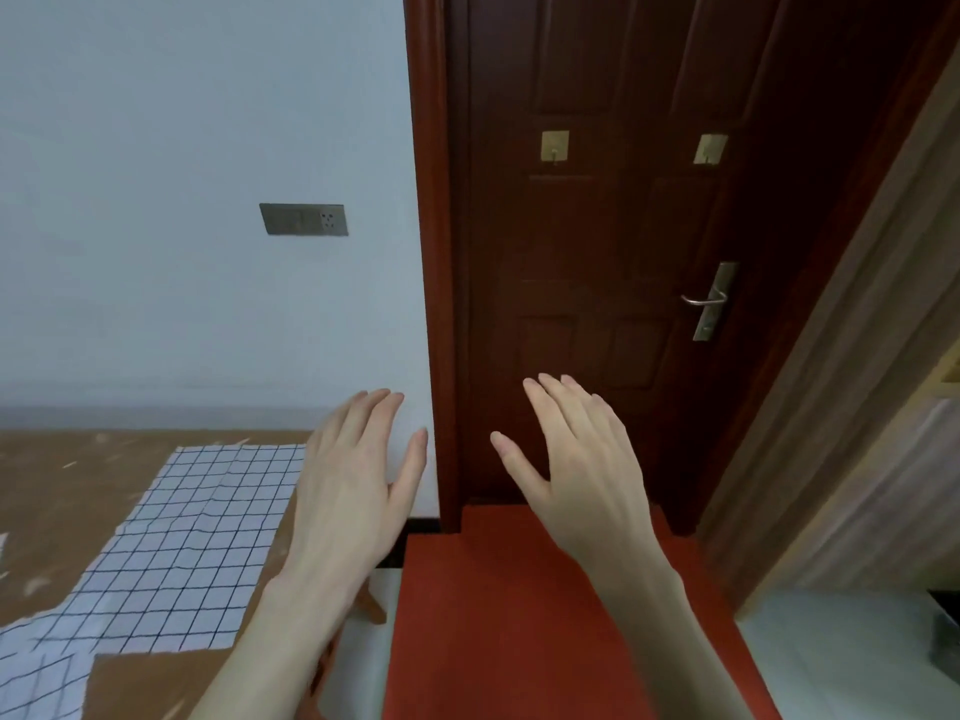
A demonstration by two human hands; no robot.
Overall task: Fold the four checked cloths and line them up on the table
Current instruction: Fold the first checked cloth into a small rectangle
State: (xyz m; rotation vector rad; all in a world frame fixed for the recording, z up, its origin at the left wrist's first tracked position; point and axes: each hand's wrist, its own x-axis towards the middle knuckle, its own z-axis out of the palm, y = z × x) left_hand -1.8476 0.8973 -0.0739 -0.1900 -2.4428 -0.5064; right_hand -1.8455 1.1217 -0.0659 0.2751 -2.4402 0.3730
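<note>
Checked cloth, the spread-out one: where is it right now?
In the head view the checked cloth lies flat on the brown table at lower left, just left of the left hand. Neither hand touches it; a second cloth overlaps its near-left corner.

Both hands up, holding nothing
Bare left hand (pixel 349 491) and bare right hand (pixel 582 475) raised side by side, backs showing, fingers straight and loosely spread.

Both forearms are bare, the left hand (pixel 345 480) and right hand (pixel 582 470) ringless.
</note>
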